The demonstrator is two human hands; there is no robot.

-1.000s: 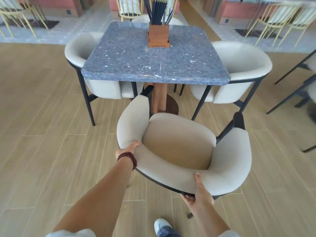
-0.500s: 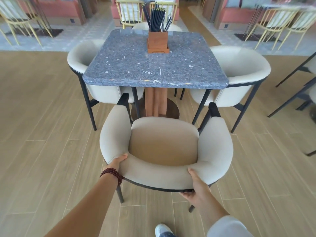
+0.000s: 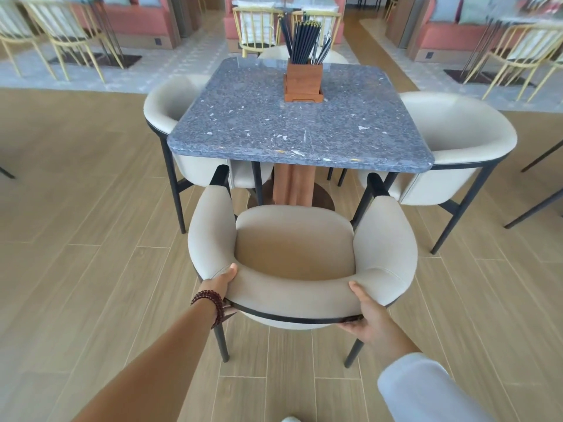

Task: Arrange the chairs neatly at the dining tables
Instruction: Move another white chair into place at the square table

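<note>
Armchair [image 3: 298, 251]: cream, black-legged, sitting square to the speckled grey table [image 3: 298, 126].
Left hand [image 3: 221, 283]: clasping the backrest's left side.
Right hand [image 3: 370, 312]: clasping its right side.

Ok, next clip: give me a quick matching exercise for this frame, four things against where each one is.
Things:
1. cream padded armchair with black legs nearest the camera
2. speckled blue-grey stone tabletop
3. square wooden holder of dark chopsticks
4. dark red bead bracelet
Places:
A. on the left wrist
B. on the tabletop's far half
C. atop a brown pedestal
D. backrest gripped by left hand and right hand
Pairs: 1-D, 2-C, 3-B, 4-A
</note>
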